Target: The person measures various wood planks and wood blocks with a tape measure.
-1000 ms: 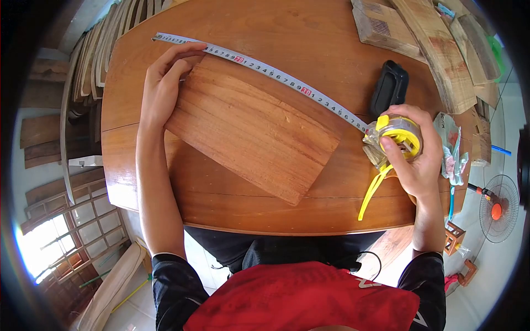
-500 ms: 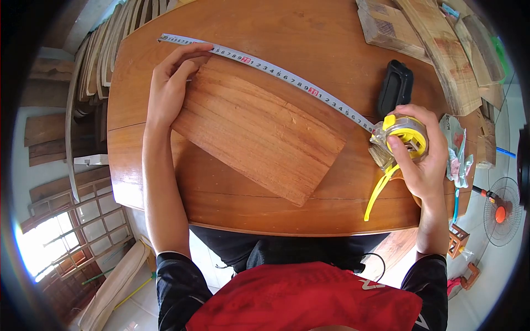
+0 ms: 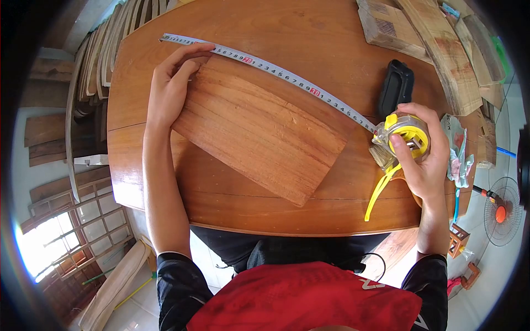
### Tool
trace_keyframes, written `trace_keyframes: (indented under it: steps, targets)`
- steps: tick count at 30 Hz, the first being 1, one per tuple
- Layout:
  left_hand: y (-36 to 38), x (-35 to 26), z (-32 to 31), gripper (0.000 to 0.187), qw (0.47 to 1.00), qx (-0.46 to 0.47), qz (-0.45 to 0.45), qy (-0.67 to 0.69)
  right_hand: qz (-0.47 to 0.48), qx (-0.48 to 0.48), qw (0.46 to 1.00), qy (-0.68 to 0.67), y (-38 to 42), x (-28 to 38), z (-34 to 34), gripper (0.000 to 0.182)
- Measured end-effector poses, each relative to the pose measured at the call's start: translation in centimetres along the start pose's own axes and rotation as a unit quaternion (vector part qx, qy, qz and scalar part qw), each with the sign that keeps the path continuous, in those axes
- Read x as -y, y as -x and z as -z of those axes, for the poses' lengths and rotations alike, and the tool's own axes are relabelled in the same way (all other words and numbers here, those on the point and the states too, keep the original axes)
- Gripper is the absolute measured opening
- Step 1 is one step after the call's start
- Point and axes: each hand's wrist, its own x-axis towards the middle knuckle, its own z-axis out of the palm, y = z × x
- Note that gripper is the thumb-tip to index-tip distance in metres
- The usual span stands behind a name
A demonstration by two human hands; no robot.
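Yellow tape measure (image 3: 407, 140) clasped in right hand (image 3: 422, 157); left hand (image 3: 171, 88) flat on board (image 3: 259, 129).

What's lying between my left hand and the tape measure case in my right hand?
In the head view, the extended tape blade spans from left hand to case, along the wooden board.

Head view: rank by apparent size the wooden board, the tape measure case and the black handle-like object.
1. wooden board, pinned by the left hand
2. black handle-like object
3. tape measure case in the right hand
The last two look close; the hand covers part of the case.
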Motion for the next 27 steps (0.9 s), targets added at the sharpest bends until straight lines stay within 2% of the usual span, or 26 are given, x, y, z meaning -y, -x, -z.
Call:
trace_keyframes:
  steps: [27]
  targets:
    - [-0.04,0.02,0.04,0.035,1.000,0.006,-0.001,-0.012,0.011,0.012,1.000,0.015,-0.11,0.28,0.24,0.036]
